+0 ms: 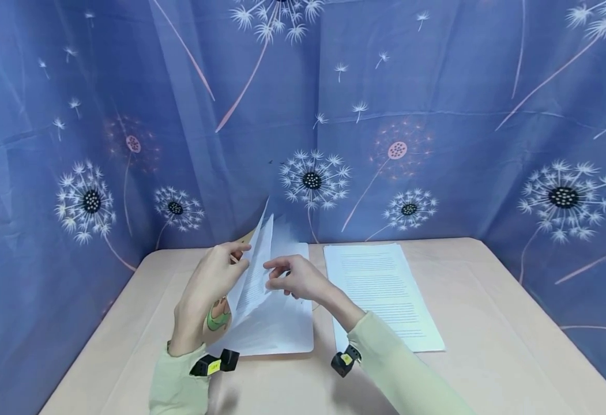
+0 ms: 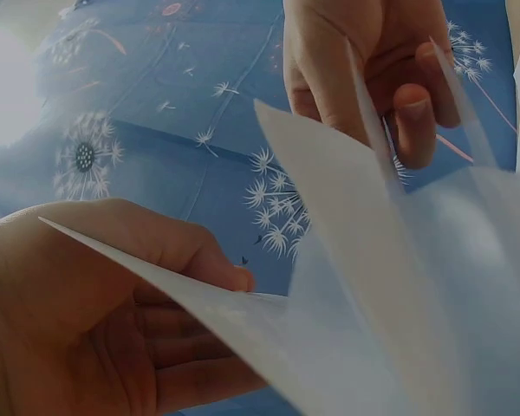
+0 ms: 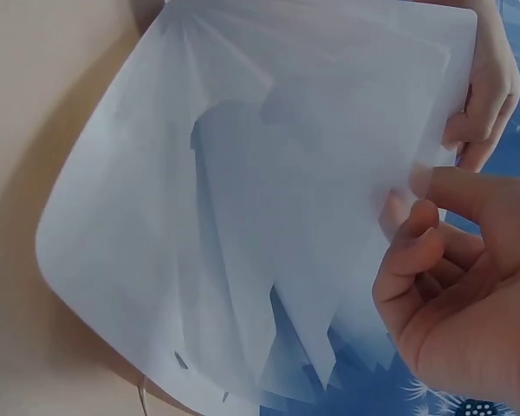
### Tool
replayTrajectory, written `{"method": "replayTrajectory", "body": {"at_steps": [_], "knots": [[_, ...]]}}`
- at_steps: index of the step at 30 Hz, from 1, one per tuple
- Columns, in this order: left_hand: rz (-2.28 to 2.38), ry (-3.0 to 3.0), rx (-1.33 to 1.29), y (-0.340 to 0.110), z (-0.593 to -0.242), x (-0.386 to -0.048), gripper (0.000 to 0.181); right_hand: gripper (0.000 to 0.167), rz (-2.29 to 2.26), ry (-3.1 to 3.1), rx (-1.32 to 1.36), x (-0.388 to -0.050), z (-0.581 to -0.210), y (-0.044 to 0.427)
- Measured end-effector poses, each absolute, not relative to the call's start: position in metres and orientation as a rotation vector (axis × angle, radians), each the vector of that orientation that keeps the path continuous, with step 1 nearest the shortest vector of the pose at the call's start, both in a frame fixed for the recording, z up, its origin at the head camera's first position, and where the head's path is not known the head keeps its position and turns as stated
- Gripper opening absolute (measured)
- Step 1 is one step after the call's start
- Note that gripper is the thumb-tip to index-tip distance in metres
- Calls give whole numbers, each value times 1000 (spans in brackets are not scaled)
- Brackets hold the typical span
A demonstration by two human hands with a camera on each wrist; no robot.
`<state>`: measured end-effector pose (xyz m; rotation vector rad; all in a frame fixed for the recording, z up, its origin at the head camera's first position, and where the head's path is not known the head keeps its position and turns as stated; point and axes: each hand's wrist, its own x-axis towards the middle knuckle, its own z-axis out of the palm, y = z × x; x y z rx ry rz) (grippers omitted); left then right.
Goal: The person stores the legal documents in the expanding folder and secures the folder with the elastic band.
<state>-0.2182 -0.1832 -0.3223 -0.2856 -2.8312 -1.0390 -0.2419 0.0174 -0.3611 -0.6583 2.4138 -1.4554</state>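
A folder (image 1: pixel 282 328) with a pale inside and a cartoon print on its cover lies partly open on the table, and printed sheets (image 1: pixel 253 282) stand up from it. My left hand (image 1: pixel 211 279) holds the raised cover and sheets at their left side; in the left wrist view its thumb lies on a sheet's edge, the fingers behind. My right hand (image 1: pixel 303 279) is at the right side of the raised sheets; in the right wrist view its fingers (image 3: pixel 416 243) pinch the edge of a translucent sleeve or sheet (image 3: pixel 329 173).
A stack of printed pages (image 1: pixel 383 294) lies flat on the table to the right of the folder. The table (image 1: pixel 489 357) has a pale pink cover. Blue curtains (image 1: pixel 261 104) with dandelion prints hang behind and on both sides.
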Motion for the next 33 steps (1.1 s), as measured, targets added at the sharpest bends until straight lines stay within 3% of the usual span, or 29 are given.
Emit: {"method": "replayTrajectory", "body": {"at_steps": [15,33], "knots": [[-1043,-2837,-268,-184,-324,-217,42,31,-1523,2617,-758,-239,-359,50],[-1062,-2826,-274,-186,-324,-216,44,27,-1515,2730,-528,-230,-375,121]]}}
